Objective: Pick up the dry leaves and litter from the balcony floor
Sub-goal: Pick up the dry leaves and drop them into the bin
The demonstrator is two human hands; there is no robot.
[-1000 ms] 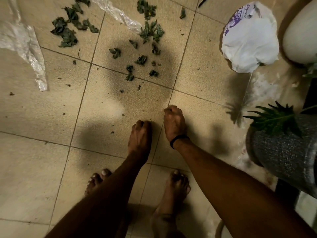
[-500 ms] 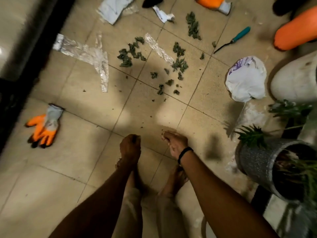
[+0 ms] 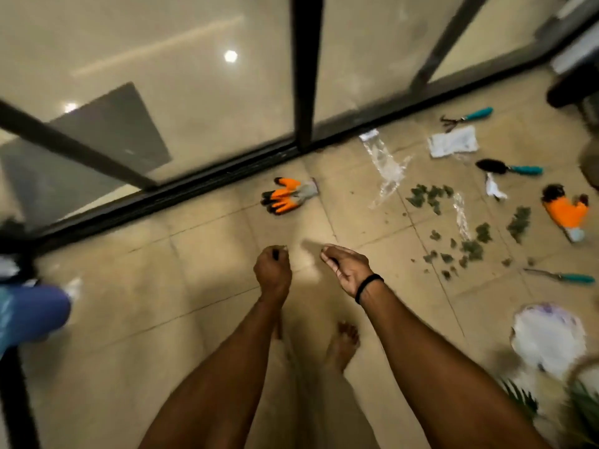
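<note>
Dry green leaves (image 3: 471,246) lie scattered over the tan floor tiles to my right, with more clumps (image 3: 428,194) farther off. Strips of clear plastic wrapper (image 3: 387,166) and a white paper piece (image 3: 452,145) lie among them. My left hand (image 3: 272,270) hangs over bare tile with its fingers curled, and a small dark bit shows between them. My right hand (image 3: 346,267), with a black band on the wrist, is cupped beside it and seems to pinch a dark bit too. Both hands are well left of the leaves.
A glass sliding door (image 3: 304,76) with a black floor track (image 3: 194,186) runs across ahead. Two orange gloves (image 3: 285,196) (image 3: 565,212), three teal-handled tools (image 3: 512,170), a white bag (image 3: 547,338), a potted plant (image 3: 583,403) and a blue object (image 3: 29,312) lie around my bare feet (image 3: 343,345).
My view has swung up and left, bringing the glass door into sight. The leaves now lie to my right. Both hands have come up off the floor, still curled.
</note>
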